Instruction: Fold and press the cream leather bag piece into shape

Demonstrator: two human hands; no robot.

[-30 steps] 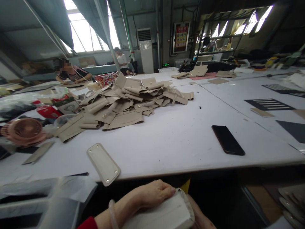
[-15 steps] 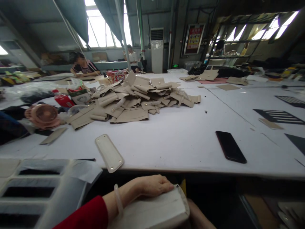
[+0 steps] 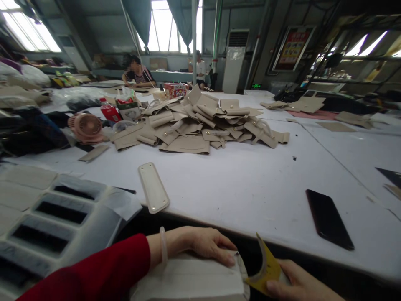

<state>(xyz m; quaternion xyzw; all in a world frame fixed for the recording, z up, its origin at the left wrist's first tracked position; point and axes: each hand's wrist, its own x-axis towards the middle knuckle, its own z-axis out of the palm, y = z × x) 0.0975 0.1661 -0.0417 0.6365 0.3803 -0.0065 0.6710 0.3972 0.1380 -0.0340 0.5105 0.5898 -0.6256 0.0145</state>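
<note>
My left hand (image 3: 209, 244), at the end of a red sleeve, holds a cream boxy piece (image 3: 191, 276) that looks like a leather bag body. Its thumb lies on the upper face and its fingers curl over the far side. In my right hand (image 3: 294, 280) is a yellow tool (image 3: 265, 269) with a concave, crescent-shaped end. That end is at the right corner of the cream piece; whether they touch, I cannot tell. The lower part of the cream piece runs out of view. On the table beyond lies a cream strap pad (image 3: 153, 188) with metal studs at its corners.
Across the white table (image 3: 234, 188) spreads a heap of beige leather pieces (image 3: 188, 125). A black phone (image 3: 329, 219) lies at right. To the left are a pink fan (image 3: 86, 127), a red bottle (image 3: 109, 110) and a slotted frame (image 3: 62, 209). People sit farther back.
The view has swung left. My right hand, mostly hidden before behind the cream piece, now shows at its right with the yellow tool. My left thumb has come onto the upper face.
</note>
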